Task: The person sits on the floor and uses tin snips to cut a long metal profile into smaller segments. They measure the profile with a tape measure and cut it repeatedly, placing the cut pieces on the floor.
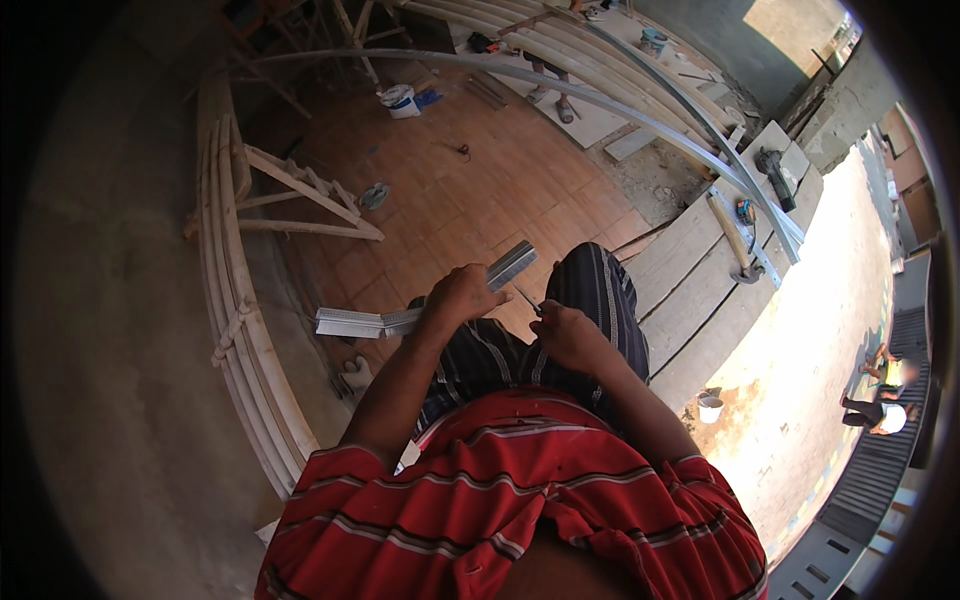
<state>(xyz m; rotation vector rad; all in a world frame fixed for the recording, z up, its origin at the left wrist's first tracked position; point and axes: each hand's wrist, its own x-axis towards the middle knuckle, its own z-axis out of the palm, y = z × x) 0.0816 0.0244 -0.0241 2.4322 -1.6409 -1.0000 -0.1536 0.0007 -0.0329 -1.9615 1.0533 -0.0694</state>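
Observation:
My left hand is closed around a silver metal profile, a channel-like strip held across my lap. The strip has a kink or cut left of my wrist, and its other end sticks out past my fingers. Just to the right, my right hand grips a slim pointed tool. Its tip points up and left toward the strip, apart from it as far as I can see. The tool's handle is hidden in my fist, so its exact kind is unclear. Both hands are above my dark striped trousers.
On wooden planks at right lie a hammer, a tape measure and a black power tool. Long metal profiles arch overhead. Wooden poles and a trestle stand left; a white bucket is ahead. Another person's legs show beyond.

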